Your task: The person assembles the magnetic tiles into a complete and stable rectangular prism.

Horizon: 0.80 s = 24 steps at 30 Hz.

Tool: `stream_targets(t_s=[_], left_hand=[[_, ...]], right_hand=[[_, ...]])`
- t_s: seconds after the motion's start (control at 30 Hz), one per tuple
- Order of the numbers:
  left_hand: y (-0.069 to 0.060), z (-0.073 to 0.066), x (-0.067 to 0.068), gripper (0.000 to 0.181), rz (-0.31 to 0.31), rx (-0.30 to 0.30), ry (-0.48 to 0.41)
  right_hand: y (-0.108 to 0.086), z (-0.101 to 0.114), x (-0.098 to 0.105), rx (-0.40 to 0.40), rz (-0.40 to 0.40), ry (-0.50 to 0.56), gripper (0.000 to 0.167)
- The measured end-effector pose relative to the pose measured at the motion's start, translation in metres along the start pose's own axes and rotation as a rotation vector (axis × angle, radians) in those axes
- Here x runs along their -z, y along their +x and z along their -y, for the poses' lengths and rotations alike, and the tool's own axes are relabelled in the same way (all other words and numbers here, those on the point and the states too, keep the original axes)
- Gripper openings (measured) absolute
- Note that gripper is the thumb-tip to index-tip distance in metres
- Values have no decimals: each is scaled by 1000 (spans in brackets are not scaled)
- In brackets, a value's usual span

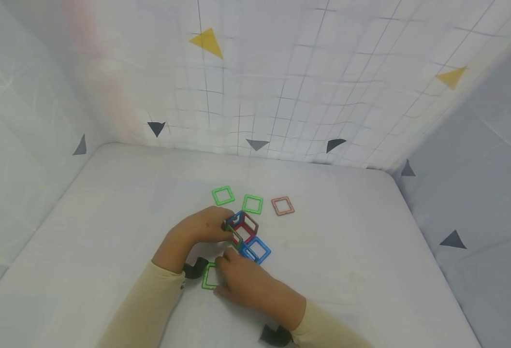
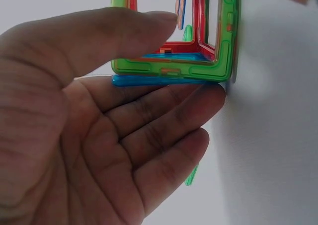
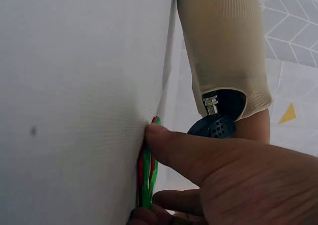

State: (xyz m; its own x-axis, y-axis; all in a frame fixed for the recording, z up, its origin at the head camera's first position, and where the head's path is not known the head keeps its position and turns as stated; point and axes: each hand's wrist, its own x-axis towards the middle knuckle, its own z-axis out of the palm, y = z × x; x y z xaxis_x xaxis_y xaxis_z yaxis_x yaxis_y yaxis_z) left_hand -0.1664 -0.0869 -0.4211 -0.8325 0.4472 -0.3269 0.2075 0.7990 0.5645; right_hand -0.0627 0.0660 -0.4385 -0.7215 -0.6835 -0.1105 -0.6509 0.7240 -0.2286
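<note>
One high view, two close ones
The head view looks forward and down over the table (image 1: 346, 285); the left wrist view faces the left hand (image 2: 114, 120) very nearly; the right wrist view looks low along the table. Head and left wrist views share the frame box (image 2: 198, 24).

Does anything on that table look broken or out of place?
Nothing looks damaged or spilled. Two green frames and an orange frame lie at different angles beyond the part-built box, but they're flat and look whole.
</note>
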Motion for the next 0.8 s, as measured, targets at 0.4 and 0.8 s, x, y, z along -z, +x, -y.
stream_targets(t_s=[0.4,0.8], left_hand=[[1,-1,1,13,9,11,4],[0,-1,1,13,7,12,-4]], right_hand=[[-3,3,10,9,58,40,34],[-14,5,29,-16,169,-30,19]])
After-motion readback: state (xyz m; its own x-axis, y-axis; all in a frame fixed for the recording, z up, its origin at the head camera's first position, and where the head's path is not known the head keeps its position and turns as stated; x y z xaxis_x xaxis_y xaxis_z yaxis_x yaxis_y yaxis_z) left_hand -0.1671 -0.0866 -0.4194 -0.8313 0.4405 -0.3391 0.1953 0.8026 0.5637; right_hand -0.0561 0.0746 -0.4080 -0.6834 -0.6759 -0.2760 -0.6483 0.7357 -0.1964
